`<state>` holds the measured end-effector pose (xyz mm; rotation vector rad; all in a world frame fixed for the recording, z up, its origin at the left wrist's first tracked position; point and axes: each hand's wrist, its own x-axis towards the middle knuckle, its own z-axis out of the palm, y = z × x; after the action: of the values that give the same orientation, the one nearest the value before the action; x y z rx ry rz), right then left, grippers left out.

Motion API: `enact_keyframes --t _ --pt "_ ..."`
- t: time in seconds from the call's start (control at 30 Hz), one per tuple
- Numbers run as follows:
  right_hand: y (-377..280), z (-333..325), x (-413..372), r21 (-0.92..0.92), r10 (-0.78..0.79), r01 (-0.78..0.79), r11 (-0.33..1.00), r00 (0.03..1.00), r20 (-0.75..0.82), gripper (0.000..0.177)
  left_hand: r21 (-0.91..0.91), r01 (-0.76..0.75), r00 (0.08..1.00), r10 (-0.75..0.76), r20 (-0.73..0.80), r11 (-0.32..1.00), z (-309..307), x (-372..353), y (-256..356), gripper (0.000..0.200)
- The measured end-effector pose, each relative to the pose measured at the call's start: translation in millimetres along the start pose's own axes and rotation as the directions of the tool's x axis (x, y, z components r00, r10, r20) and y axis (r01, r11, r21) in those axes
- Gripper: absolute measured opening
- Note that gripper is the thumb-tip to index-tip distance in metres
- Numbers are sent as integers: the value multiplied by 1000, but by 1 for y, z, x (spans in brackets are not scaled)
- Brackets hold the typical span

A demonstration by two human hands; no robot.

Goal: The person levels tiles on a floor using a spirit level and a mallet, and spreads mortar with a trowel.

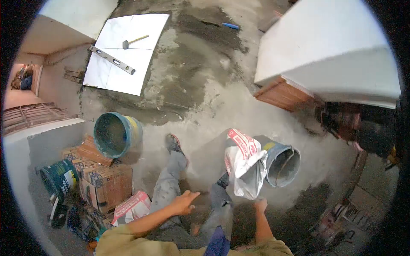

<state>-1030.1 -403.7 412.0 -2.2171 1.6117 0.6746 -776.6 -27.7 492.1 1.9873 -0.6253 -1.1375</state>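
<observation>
My left hand (pixel 183 203) is over my left thigh, its index finger stretched out and the other fingers partly curled, with nothing visible in it. My right hand (pixel 260 206) is closed at the near lower edge of a white and red bag (pixel 245 164), seemingly gripping it; the exact grip is hard to see. The bag's crumpled mouth is open toward me and hides part of my right foot. Touching the bag's right side, a dark bucket (pixel 294 170) lies tipped, its opening facing right and toward me.
At upper left, a spirit level (pixel 112 60) and a mallet (pixel 132 42) lie on white tiles (pixel 141 25). A teal bucket (pixel 128 132) stands near cardboard boxes (pixel 113 183), another bucket (pixel 64 179) and a second bag (pixel 131 208). A blue object (pixel 230 26) lies on wet floor. White blocks flank both sides.
</observation>
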Motion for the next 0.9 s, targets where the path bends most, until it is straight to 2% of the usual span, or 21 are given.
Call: enact_keyframes --t 0.1,0.13,0.17,0.2,0.23,0.27,0.3,0.33,0.4,0.43,0.5,0.57,0.6,0.63,0.67,0.7,0.73,0.77,0.83,0.87,0.9 --pt "-67 -11 -13 -123 17 -16 992 1000 4 13 -66 217 947 -193 256 974 -127 -34 -7 30" --pt "-96 -18 -23 56 -210 206 977 973 95 11 -33 280 903 -251 349 959 -162 -50 -4 28" --pt "-131 -27 -39 246 -433 392 887 890 143 10 6 332 825 -294 482 943 -191 -62 5 30" --pt "-185 -46 -60 350 -549 451 821 793 266 10 48 373 731 -325 600 927 -213 -69 7 32" --pt "-239 -62 -82 455 -655 488 745 662 364 11 31 369 742 -314 592 929 -209 -89 -3 32" --pt "-270 -67 -96 286 -654 610 739 545 525 14 19 355 832 -325 449 935 -189 -121 -13 33" --pt "-304 -79 -114 411 -736 638 651 400 546 16 10 345 897 -332 292 939 -179 -137 -17 33" --pt "-331 -94 -131 342 -676 665 664 337 655 16 -6 342 905 -327 273 940 -185 -131 -13 33" --pt "-387 -128 -154 522 -807 677 519 187 560 17 120 313 853 -334 402 942 -197 -108 10 31" --pt "-405 -140 -153 520 -811 687 508 178 557 17 188 289 815 -344 466 939 -206 -94 23 30" --pt "-429 -162 -148 491 -857 706 511 375 352 17 327 207 706 -372 603 922 -228 -79 39 29" --pt "-459 -191 -119 310 -772 707 635 567 288 15 242 208 737 -315 599 948 -218 -75 19 29" --pt "-466 -198 -93 224 -812 781 583 551 190 11 151 218 766 -265 586 964 -216 -73 10 29" --pt "-481 -211 -74 264 -789 745 613 597 146 11 169 182 754 -248 609 969 -225 -71 7 29" --pt "-495 -220 -51 248 -786 749 615 608 113 14 62 250 788 -241 566 966 -236 -67 4 27" --pt "-509 -228 -26 233 -786 755 613 612 87 17 -52 317 819 -245 519 947 -252 -58 2 27" --pt "-522 -236 2 122 -757 748 653 638 141 19 -36 308 812 -243 531 951 -271 -48 2 27" --pt "-540 -242 31 11 -724 737 676 661 197 21 -158 396 797 -253 549 904 -291 -37 2 28" --pt "-592 -247 96 -23 -698 702 712 711 81 25 -372 561 775 -311 550 740 -318 -6 -3 30" --pt "-615 -238 149 -19 -739 739 674 674 5 28 -360 574 764 -324 558 735 -325 12 -1 30" --pt "-652 -232 199 56 -757 759 649 651 -45 29 -668 595 794 -459 399 448 -331 29 2 31"
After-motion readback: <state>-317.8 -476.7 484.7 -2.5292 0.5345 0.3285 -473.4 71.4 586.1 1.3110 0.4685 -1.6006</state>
